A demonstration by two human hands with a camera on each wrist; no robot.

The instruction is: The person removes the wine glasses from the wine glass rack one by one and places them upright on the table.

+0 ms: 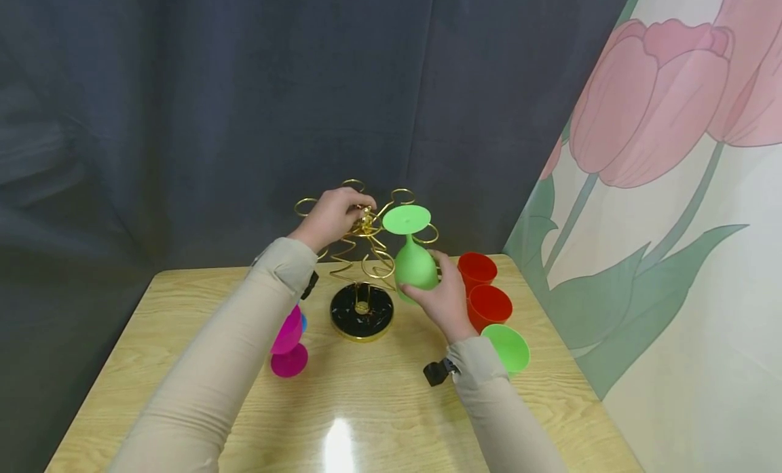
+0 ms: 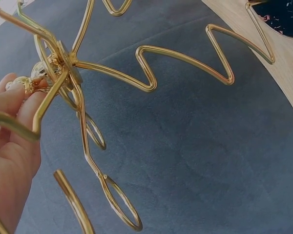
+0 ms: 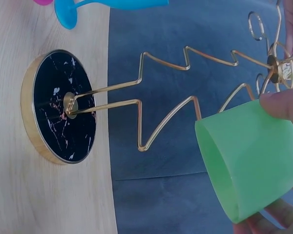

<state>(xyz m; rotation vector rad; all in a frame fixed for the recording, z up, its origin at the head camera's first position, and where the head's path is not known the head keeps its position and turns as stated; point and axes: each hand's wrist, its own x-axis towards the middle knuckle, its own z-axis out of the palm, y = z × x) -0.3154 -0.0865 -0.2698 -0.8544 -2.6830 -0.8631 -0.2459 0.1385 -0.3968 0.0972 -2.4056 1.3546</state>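
A gold wire glass rack (image 1: 367, 231) with several ring-ended arms stands on a round black base (image 1: 377, 317) with a gold edge. My left hand (image 1: 332, 216) pinches the ornate gold knob (image 2: 24, 84) at its top between thumb and fingers. In my right hand (image 1: 451, 298) is a light green plastic goblet (image 1: 417, 264), gripped round its bowl and held upside down, foot uppermost. It is beside the rack's right arms, and its open rim (image 3: 216, 168) faces the table in the right wrist view.
Two red cups (image 1: 478, 269) and another green cup (image 1: 506, 349) stand at the right of the wooden table (image 1: 391, 398). On the left, a magenta goblet (image 1: 290, 360) is partly behind my left sleeve, with a blue goblet (image 3: 132, 4) beyond. A dark curtain (image 1: 275, 106) hangs behind.
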